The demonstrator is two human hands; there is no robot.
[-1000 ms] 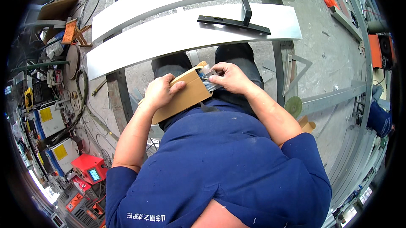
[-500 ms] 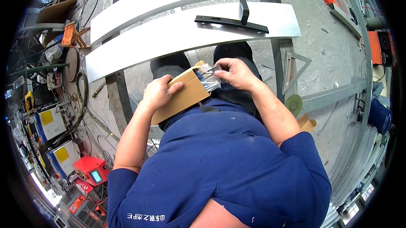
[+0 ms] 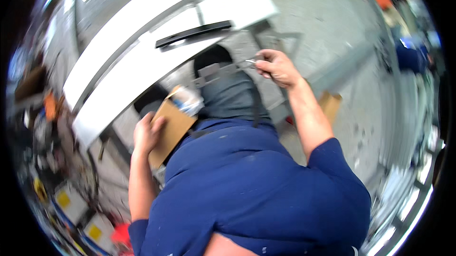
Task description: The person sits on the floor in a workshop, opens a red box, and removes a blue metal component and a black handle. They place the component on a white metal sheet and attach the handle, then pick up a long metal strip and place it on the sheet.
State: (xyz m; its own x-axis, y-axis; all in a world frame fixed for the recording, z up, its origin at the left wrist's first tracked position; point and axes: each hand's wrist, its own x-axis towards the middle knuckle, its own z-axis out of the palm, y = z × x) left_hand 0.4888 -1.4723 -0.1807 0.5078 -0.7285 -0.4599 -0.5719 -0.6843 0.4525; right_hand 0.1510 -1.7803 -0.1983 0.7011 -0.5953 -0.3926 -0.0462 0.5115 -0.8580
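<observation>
My left hand (image 3: 148,135) is closed around the side of a brown cardboard box (image 3: 172,130), which rests tilted on my lap. A clear plastic bag (image 3: 188,100) with something blue and white in it sticks out of the box's open far end. Out to the right, my right hand (image 3: 278,67) pinches a long, flat, grey metal plate (image 3: 209,72) by one end. The plate reaches leftward above my thigh and has a wider tab and notches; blur hides its finer detail. A small shiny tip shows at the fingers.
Ahead lie two long white panels (image 3: 107,95) on a metal frame. A black door handle with its backplate (image 3: 194,34) rests on the nearer panel. Another piece of cardboard (image 3: 330,106) lies right of my forearm. Cables and machines crowd the left; metal profiles (image 3: 399,118) line the right.
My right hand has drawn the metal plate away from the box's open end and out to the right. The view has turned, and the box now appears further left, still in my left hand.
</observation>
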